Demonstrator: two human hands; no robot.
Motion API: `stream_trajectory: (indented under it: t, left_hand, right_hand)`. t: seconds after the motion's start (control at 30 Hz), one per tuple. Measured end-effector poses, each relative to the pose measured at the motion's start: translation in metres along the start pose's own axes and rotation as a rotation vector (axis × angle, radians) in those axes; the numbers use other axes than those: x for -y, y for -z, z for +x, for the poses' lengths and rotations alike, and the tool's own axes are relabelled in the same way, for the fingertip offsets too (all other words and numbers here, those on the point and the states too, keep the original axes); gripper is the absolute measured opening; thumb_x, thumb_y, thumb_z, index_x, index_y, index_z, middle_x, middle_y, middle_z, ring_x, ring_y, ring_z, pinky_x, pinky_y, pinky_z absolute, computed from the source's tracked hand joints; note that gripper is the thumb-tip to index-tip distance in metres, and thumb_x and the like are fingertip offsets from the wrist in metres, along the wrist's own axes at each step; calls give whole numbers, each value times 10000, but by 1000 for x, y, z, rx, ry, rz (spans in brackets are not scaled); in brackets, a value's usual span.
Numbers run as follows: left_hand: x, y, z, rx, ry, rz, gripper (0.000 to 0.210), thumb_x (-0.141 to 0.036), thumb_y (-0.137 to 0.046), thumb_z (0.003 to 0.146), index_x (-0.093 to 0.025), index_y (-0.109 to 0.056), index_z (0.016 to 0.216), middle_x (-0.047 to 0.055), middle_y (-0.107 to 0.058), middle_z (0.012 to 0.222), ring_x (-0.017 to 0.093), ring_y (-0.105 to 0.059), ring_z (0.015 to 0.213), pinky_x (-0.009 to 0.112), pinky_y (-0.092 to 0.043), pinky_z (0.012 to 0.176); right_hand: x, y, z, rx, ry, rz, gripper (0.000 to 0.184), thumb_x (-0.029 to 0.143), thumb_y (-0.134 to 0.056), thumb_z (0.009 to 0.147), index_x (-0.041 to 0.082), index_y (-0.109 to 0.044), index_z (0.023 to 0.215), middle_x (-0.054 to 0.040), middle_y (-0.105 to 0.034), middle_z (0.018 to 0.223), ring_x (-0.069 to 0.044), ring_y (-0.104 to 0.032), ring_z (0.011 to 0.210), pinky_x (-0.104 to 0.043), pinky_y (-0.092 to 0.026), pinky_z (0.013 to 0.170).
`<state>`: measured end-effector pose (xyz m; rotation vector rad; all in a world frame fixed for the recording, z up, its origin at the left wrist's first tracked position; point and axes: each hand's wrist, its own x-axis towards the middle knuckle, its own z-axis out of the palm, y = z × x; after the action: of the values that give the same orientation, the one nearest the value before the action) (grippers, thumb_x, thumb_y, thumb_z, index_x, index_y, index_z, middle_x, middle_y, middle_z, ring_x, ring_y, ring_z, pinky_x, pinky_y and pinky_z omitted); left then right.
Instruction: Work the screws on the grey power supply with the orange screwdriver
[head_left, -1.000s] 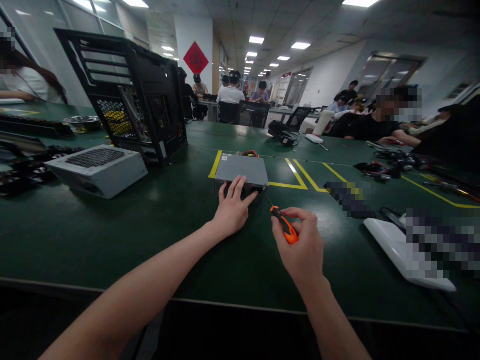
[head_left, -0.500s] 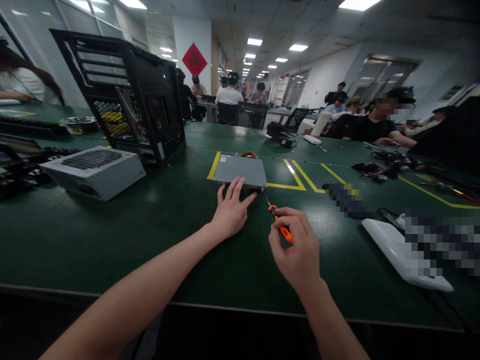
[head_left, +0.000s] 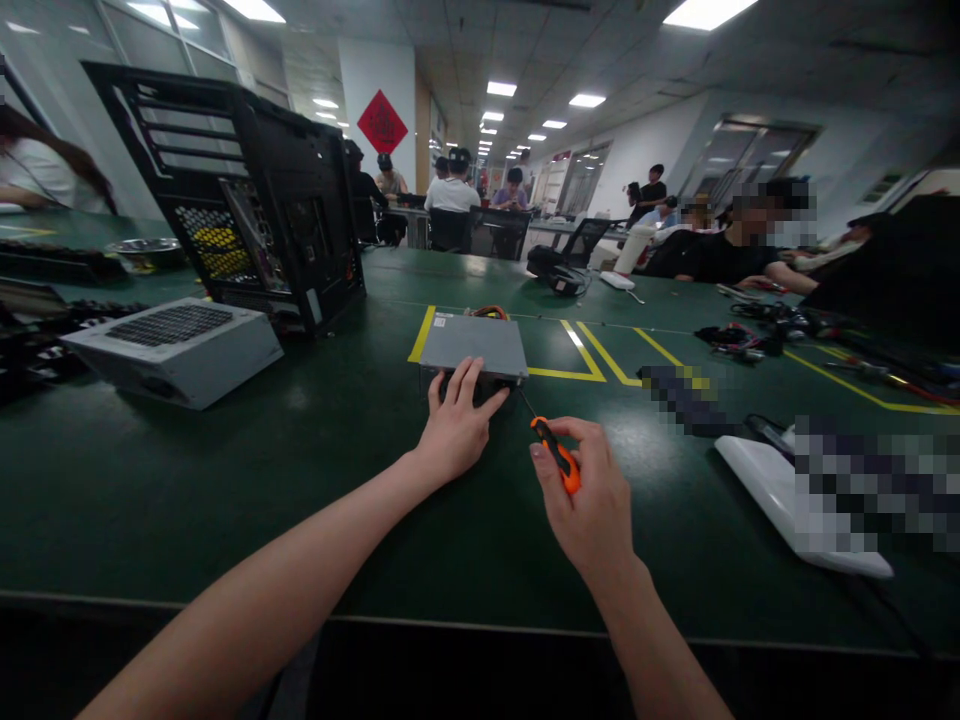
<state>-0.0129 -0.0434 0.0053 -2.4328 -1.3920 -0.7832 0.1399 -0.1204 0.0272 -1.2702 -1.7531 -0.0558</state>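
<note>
A grey computer power supply [head_left: 474, 342] lies on the green table ahead of me, with coloured wires [head_left: 489, 313] at its far side. My left hand [head_left: 456, 425] rests against the near side of it, fingers spread, some fingertips on its top edge. Between the thumb and fingers of my right hand [head_left: 592, 490] is an orange and black screwdriver [head_left: 556, 455]. Its thin shaft points up and left to the near right corner of the power supply; whether the tip touches a screw is too small to tell.
To the left stand a second power supply [head_left: 176, 350] and an open black computer case [head_left: 300, 200]. A white device [head_left: 780, 505] lies at the right, near dark cables [head_left: 735, 340]. Yellow tape [head_left: 566, 376] marks the table. A person [head_left: 739, 240] sits at the far right.
The fingers of my right hand have shifted along the screwdriver handle, which has turned a little. My left hand stays on the power supply. The whole view has moved slightly.
</note>
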Motion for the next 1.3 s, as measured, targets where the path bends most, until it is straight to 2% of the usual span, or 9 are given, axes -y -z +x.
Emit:
stream_trajectory:
  t: [0.07, 0.23, 0.4, 0.6, 0.77, 0.93, 1.03, 1.13, 1.3]
  left_hand:
    - [0, -1, 0, -2, -2, 3, 530, -138, -526, 755, -292, -442, 1255, 137, -155, 1450, 306, -108, 1337, 542, -168, 1007]
    - [-2, -4, 1, -12, -25, 34, 512, -153, -511, 780, -338, -441, 1253, 120, -128, 1463, 336, -111, 1329, 544, -212, 973]
    - [-3, -5, 1, -8, -44, 69, 513, -180, -516, 788, -347, -429, 1265, 110, -116, 1470, 351, -108, 1326, 539, -209, 977]
    - [-3, -4, 1, 3, -43, 77, 508, -189, -492, 804, -343, -413, 1281, 100, -149, 1464, 342, -126, 1322, 517, -216, 982]
    - [-3, -4, 2, -3, -48, 100, 508, -192, -487, 806, -337, -404, 1286, 109, -174, 1452, 347, -128, 1320, 515, -221, 981]
    - [-3, -4, 2, -11, -54, 108, 509, -186, -476, 812, -329, -396, 1293, 122, -195, 1443, 347, -151, 1314, 505, -228, 978]
    - [-4, -4, 2, -9, -53, 103, 513, -187, -473, 814, -333, -387, 1299, 122, -195, 1445, 353, -153, 1311, 507, -226, 977]
    - [-4, -4, 2, -7, -50, 106, 525, -183, -477, 811, -334, -377, 1304, 123, -200, 1443, 350, -159, 1310, 505, -225, 979]
    - [-3, -4, 2, -7, -46, 109, 516, -186, -471, 814, -336, -381, 1300, 122, -195, 1443, 350, -157, 1311, 505, -228, 980]
  right_hand:
    - [-1, -1, 0, -43, -38, 39, 206, 241, -514, 806, 203, -426, 988, -72, -540, 977, -175, -572, 845, -306, -506, 640]
    - [0, 1, 1, -79, 139, -47, 96, 139, -520, 776, 208, -476, 827, -63, -545, 946, -189, -552, 913, -371, -474, 791]
    - [1, 2, 1, -73, 32, -9, 179, 217, -506, 806, 204, -446, 975, -76, -539, 956, -190, -564, 867, -342, -500, 690]
    - [1, 1, 1, -72, 122, -60, 100, 157, -514, 774, 209, -455, 836, -72, -537, 946, -198, -548, 895, -374, -479, 751]
    - [2, 0, 0, -61, 24, -11, 151, 203, -492, 801, 207, -435, 942, -71, -531, 948, -182, -561, 841, -329, -497, 653]
    - [2, 0, 1, -20, 132, -85, 73, 176, -522, 776, 204, -471, 820, -75, -532, 953, -202, -541, 916, -387, -471, 782]
    - [1, 0, 1, -34, 60, -47, 117, 259, -512, 802, 205, -471, 897, -75, -536, 939, -199, -555, 866, -355, -491, 699]
    - [1, -1, 1, -74, 0, 22, 163, 231, -491, 804, 209, -440, 956, -70, -541, 946, -191, -569, 850, -339, -496, 666]
    - [2, 1, 2, -46, 115, -35, 53, 174, -523, 775, 208, -484, 789, -64, -556, 923, -204, -552, 904, -390, -460, 788]
